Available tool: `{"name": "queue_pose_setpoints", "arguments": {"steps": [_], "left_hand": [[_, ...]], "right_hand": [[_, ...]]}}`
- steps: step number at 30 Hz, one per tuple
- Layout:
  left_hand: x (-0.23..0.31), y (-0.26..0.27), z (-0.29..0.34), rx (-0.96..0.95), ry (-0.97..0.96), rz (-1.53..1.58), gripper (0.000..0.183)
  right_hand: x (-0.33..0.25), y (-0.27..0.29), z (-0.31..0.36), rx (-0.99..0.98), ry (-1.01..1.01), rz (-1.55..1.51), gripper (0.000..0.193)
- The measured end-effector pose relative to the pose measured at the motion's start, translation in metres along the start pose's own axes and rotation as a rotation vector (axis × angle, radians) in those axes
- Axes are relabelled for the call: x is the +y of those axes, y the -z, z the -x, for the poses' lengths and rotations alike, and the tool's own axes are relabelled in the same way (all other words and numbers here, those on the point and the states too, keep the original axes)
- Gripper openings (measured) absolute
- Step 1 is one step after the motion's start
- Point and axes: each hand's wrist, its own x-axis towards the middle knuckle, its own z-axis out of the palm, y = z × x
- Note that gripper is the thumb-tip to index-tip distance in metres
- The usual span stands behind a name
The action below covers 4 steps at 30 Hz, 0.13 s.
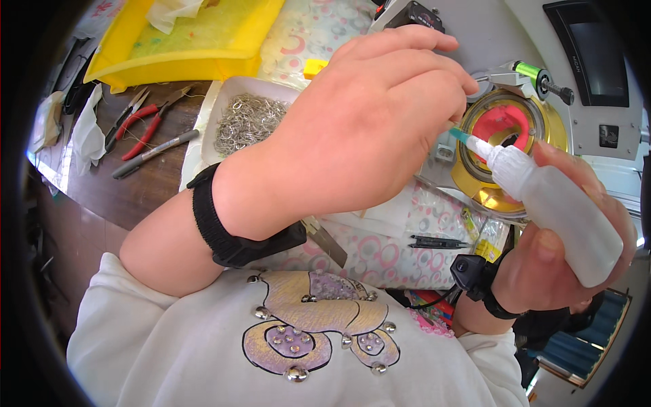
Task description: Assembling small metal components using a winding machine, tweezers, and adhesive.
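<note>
My right hand (576,230) is wrapped round a translucent white squeeze bottle (573,220). The bottle tilts so that its green-tipped nozzle (461,136) points up and left at the fingers of my left hand (366,122). With its back to the view, my left hand hovers over the middle of the table, fingers bent and drawn together. Its thumb and whatever it may pinch are hidden behind the hand. The nozzle's end meets the edge of my left fingers; whether it touches them I cannot tell. Both wrists wear black straps.
Left of my hand stands a white tray (251,122) of small metal hooks. Beyond it is a yellow bin (176,66). Red-handled pliers (144,136) and a grey marker (156,154) lie on the wood. A gold round stand (559,125) sits at right, near black tweezers (437,242).
</note>
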Motion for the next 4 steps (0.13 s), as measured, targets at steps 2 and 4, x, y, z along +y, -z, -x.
{"name": "queue_pose_setpoints", "arguments": {"steps": [2,4], "left_hand": [[0.002,0.001,-0.001,-0.009,0.005,-0.004,0.013],[0.004,0.001,-0.002,-0.027,0.042,-0.025,0.009]], "right_hand": [[-0.009,-0.019,0.013,0.496,-0.264,0.026,0.046],[-0.024,-0.052,0.033,1.001,-0.533,0.057,0.059]]}}
